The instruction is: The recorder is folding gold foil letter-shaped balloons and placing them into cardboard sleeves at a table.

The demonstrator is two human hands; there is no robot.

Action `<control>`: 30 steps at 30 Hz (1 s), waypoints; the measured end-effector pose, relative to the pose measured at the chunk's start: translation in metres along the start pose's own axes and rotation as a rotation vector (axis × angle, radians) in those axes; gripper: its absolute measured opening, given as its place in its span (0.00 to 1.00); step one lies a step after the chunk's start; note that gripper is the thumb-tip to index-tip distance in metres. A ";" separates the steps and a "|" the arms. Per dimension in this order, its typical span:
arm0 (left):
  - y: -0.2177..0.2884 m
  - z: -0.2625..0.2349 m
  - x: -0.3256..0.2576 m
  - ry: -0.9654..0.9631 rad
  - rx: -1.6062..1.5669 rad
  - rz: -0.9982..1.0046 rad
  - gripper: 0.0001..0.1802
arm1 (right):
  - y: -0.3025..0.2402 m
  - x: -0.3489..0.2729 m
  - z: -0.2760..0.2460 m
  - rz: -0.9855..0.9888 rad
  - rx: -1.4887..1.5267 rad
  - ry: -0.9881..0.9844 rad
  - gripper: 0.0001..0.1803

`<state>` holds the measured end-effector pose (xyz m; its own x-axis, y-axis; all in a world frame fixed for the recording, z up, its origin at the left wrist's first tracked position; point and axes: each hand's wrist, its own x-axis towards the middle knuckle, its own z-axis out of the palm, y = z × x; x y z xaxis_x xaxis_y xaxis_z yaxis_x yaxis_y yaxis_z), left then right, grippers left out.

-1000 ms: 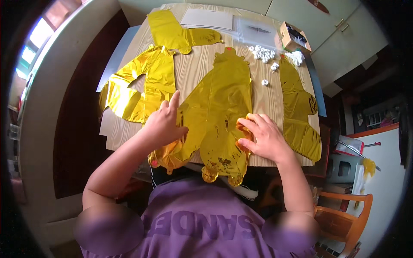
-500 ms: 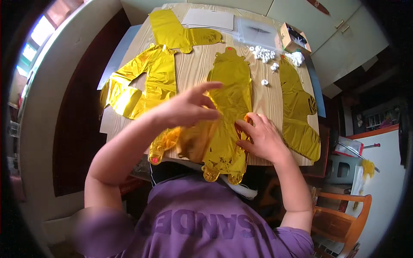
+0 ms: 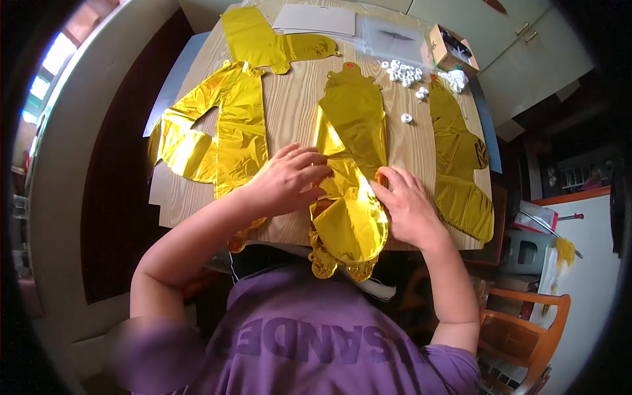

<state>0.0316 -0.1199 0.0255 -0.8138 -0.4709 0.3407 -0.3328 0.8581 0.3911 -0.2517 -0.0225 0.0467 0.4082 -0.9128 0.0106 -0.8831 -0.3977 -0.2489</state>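
A long flat gold foil balloon (image 3: 352, 105) lies down the middle of the table, its scalloped lower end hanging past the near edge. Over its lower half is a shiny, rounded gold foil flap (image 3: 352, 230). My left hand (image 3: 286, 181) is at the balloon's left edge, fingers apart and slightly bent, with nothing visible in them. At the right edge, my right hand (image 3: 409, 207) has its thumb and fingers closed around the foil rim, where a small orange-tinted bit shows. The left forearm partly covers another gold foil balloon (image 3: 240, 125).
Another gold foil balloon (image 3: 266, 46) lies at the far left, and one more (image 3: 454, 151) along the right side. Small white rolls (image 3: 403, 71) cluster at the back right near an open cardboard box (image 3: 451, 49). White sheets (image 3: 316, 20) and clear plastic (image 3: 392, 43) lie at the back.
The foil flap that was blurred at the balloon's lower left now lies across its lower half. My left hand's fingers have come down to the balloon's left edge. My right hand stays at the right edge.
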 end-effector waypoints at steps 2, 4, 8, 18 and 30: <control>-0.005 0.011 -0.003 0.022 0.039 0.022 0.22 | -0.008 0.000 -0.005 -0.059 -0.079 0.071 0.27; -0.011 0.015 -0.002 0.037 -0.025 0.021 0.23 | -0.014 -0.003 -0.005 -0.084 -0.118 0.084 0.25; -0.015 0.017 0.001 0.044 0.012 0.022 0.21 | -0.030 -0.013 0.004 -0.073 -0.030 0.278 0.18; -0.017 0.019 -0.002 0.083 0.030 0.066 0.22 | -0.104 -0.009 0.001 -0.130 0.140 0.338 0.14; -0.016 0.019 -0.003 0.043 0.027 0.059 0.28 | -0.117 -0.014 0.054 -0.136 -0.046 0.263 0.25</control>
<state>0.0301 -0.1288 0.0019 -0.8114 -0.4276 0.3985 -0.2985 0.8893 0.3464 -0.1416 0.0417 0.0234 0.4544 -0.8412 0.2931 -0.8366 -0.5160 -0.1839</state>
